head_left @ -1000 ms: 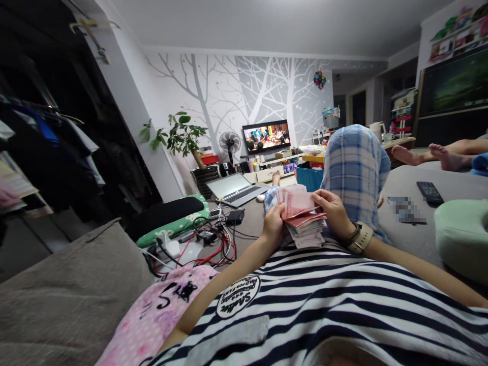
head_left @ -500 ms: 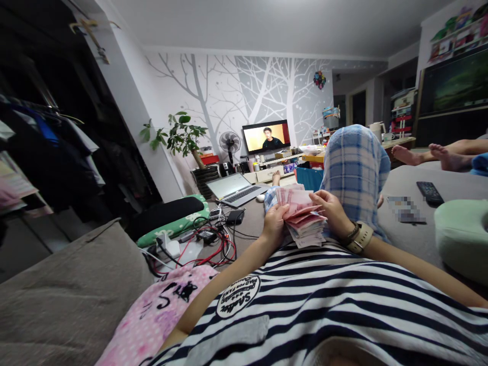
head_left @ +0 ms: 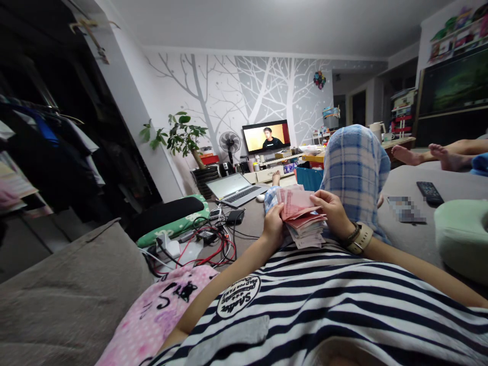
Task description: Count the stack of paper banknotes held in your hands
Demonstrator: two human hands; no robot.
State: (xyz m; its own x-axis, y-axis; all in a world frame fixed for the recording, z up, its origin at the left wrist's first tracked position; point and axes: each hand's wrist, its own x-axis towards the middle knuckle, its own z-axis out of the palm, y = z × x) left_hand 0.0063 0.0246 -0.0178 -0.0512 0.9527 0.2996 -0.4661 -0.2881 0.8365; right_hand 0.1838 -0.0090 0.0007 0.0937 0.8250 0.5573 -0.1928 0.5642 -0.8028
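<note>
A thick wad of reddish-pink banknotes (head_left: 301, 216) is held over my lap, just above the striped shirt. My left hand (head_left: 273, 222) is closed on the wad's left side, with the thumb on top. At the upper right, my right hand (head_left: 332, 209) pinches the edge of the notes between thumb and fingers. The upper notes are fanned and bent apart, while paler ones hang below in a layered stack. On my right wrist is a beige-strapped watch (head_left: 360, 239).
My raised knee in plaid trousers (head_left: 351, 157) stands behind the right hand. To the left lie tangled cables (head_left: 219, 244) and an open laptop (head_left: 238, 192). At right are a remote control (head_left: 430, 193), a green cushion (head_left: 463, 236) and another person's feet (head_left: 423, 155).
The top notes have shifted slightly and show a flatter face between the hands. My left thumb has moved a little left along the wad. Both hands keep hold of it.
</note>
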